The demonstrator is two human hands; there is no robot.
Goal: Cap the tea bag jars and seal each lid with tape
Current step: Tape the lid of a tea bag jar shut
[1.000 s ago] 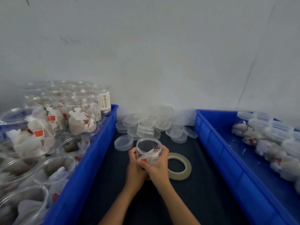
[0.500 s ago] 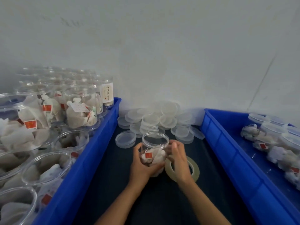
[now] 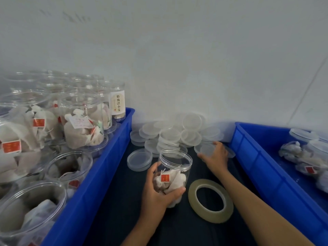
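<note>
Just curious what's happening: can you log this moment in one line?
left hand: grips open jar | right hand: picks lid from pile | tape roll: untouched

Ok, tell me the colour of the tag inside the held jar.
Red, on the tag in the jar; head view.

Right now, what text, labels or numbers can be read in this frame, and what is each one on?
"特级浮小麦": white label on the rear jar in the left blue bin.
Red tag in the jar that the left hand grips: print too small to read.
Red tags on tea bags in the bins: unreadable.
White tag in a left-bin jar: too faint to read.
</note>
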